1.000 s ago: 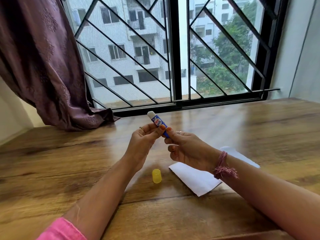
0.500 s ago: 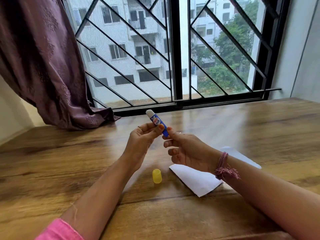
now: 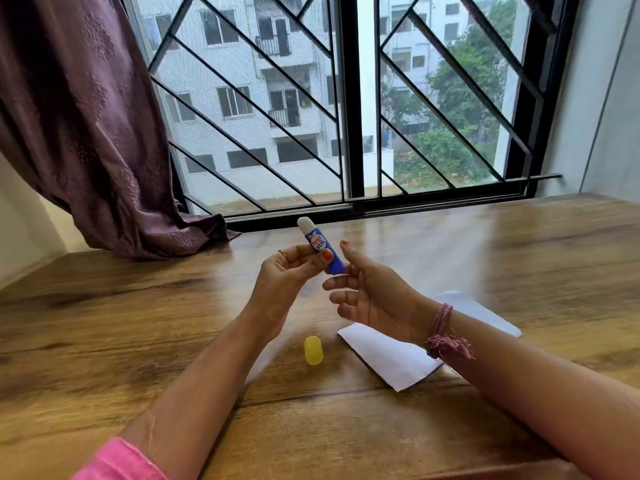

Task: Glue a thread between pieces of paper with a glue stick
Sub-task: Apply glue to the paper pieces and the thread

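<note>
My left hand holds a blue glue stick between thumb and fingers, tilted with its white glue tip up and to the left, uncapped. My right hand is just right of the stick's base with fingers spread and nothing in it. The yellow cap lies on the wooden table below my hands. A white piece of paper lies flat under my right wrist, partly hidden by it. No thread is visible.
A barred window runs along the table's far edge. A purple curtain hangs at the far left and rests on the table corner. A wall stands at the right.
My right hand has let go of the glue stick's base and opened its fingers. The left hand keeps the stick in about the same place.
</note>
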A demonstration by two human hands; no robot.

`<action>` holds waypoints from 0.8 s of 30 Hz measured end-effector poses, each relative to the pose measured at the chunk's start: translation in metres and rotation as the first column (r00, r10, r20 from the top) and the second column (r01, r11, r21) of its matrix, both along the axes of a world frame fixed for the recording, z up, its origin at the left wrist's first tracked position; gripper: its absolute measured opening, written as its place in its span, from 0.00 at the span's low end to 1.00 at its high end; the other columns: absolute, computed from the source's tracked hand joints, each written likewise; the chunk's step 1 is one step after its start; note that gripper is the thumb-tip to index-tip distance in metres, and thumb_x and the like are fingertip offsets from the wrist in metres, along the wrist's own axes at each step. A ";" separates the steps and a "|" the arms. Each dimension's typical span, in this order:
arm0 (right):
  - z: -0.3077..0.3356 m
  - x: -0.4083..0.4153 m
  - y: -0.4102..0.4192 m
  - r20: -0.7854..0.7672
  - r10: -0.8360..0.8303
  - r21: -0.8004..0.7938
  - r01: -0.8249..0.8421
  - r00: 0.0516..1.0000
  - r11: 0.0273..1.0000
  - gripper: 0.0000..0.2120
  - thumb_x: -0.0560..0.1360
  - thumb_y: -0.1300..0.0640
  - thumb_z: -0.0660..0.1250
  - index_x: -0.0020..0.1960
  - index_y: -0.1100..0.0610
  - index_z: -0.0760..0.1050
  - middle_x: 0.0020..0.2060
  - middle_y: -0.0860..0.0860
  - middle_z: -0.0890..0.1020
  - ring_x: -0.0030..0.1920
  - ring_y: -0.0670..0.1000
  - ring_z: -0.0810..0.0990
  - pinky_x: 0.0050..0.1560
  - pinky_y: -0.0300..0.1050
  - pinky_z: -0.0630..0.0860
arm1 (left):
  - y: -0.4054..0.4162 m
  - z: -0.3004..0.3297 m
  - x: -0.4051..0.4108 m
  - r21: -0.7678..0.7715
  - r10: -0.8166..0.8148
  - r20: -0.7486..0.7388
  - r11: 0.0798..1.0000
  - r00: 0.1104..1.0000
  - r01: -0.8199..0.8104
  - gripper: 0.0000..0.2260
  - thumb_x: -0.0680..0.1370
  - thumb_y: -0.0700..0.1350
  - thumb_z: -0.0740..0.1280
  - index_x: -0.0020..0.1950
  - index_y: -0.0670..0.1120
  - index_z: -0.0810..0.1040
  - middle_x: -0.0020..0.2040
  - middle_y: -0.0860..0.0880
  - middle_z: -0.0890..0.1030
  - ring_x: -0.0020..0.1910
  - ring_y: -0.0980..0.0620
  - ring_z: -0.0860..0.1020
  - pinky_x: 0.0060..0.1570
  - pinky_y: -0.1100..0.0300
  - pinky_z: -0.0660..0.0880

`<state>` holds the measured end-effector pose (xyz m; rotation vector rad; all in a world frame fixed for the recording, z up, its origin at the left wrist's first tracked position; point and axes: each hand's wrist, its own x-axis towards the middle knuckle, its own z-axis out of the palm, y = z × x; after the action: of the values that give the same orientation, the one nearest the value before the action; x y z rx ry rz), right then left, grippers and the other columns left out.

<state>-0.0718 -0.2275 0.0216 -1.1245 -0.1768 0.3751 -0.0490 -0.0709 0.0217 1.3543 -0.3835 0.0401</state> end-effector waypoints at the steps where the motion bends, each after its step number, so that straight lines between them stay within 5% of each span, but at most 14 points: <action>1: 0.001 0.000 -0.001 0.023 -0.028 0.021 0.027 0.999 0.999 0.21 0.75 0.41 0.63 0.50 0.60 0.75 0.39 0.55 0.79 0.33 0.48 0.80 0.33 0.39 0.79 | 0.000 0.000 -0.001 0.019 0.007 0.003 1.000 1.000 -0.007 0.15 0.65 0.47 0.74 0.50 0.44 0.82 0.48 0.44 0.85 0.53 0.48 0.81 0.59 0.56 0.72; 6: 0.009 0.001 -0.010 0.135 -0.060 0.119 0.044 0.989 0.992 0.21 0.74 0.53 0.68 0.63 0.63 0.73 0.51 0.58 0.80 0.46 0.55 0.83 0.50 0.46 0.81 | -0.005 0.000 -0.005 0.100 -0.004 0.045 0.995 0.999 0.000 0.21 0.65 0.48 0.75 0.54 0.40 0.81 0.49 0.41 0.84 0.52 0.47 0.82 0.59 0.57 0.74; 16: 0.008 0.001 -0.014 0.172 -0.037 0.097 0.020 0.984 0.995 0.17 0.71 0.58 0.71 0.58 0.61 0.78 0.55 0.59 0.82 0.49 0.56 0.82 0.49 0.45 0.81 | -0.008 0.002 -0.012 0.219 0.024 0.147 0.974 0.989 -0.056 0.13 0.67 0.47 0.74 0.50 0.45 0.83 0.44 0.48 0.86 0.47 0.53 0.84 0.44 0.68 0.76; 21: 0.010 0.002 -0.021 0.197 -0.100 0.120 0.077 0.975 0.990 0.09 0.74 0.60 0.69 0.53 0.59 0.80 0.48 0.56 0.82 0.44 0.51 0.82 0.46 0.41 0.81 | -0.004 0.010 -0.016 0.448 0.179 0.348 0.831 0.920 -0.331 0.23 0.65 0.56 0.75 0.57 0.50 0.79 0.45 0.53 0.83 0.39 0.60 0.79 0.40 0.67 0.76; 24: 0.015 -0.001 -0.029 0.204 -0.191 0.075 0.179 0.960 0.981 0.14 0.73 0.59 0.70 0.57 0.62 0.78 0.48 0.57 0.82 0.42 0.49 0.82 0.42 0.38 0.80 | 0.003 0.016 -0.024 0.427 0.246 0.516 0.757 0.821 -0.495 0.19 0.69 0.53 0.74 0.57 0.50 0.77 0.37 0.54 0.78 0.29 0.61 0.72 0.31 0.71 0.69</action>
<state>-0.0724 -0.2568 0.0363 -1.1142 -0.2646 0.0833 -0.0732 -0.0677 0.0373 1.9925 -0.5052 0.6321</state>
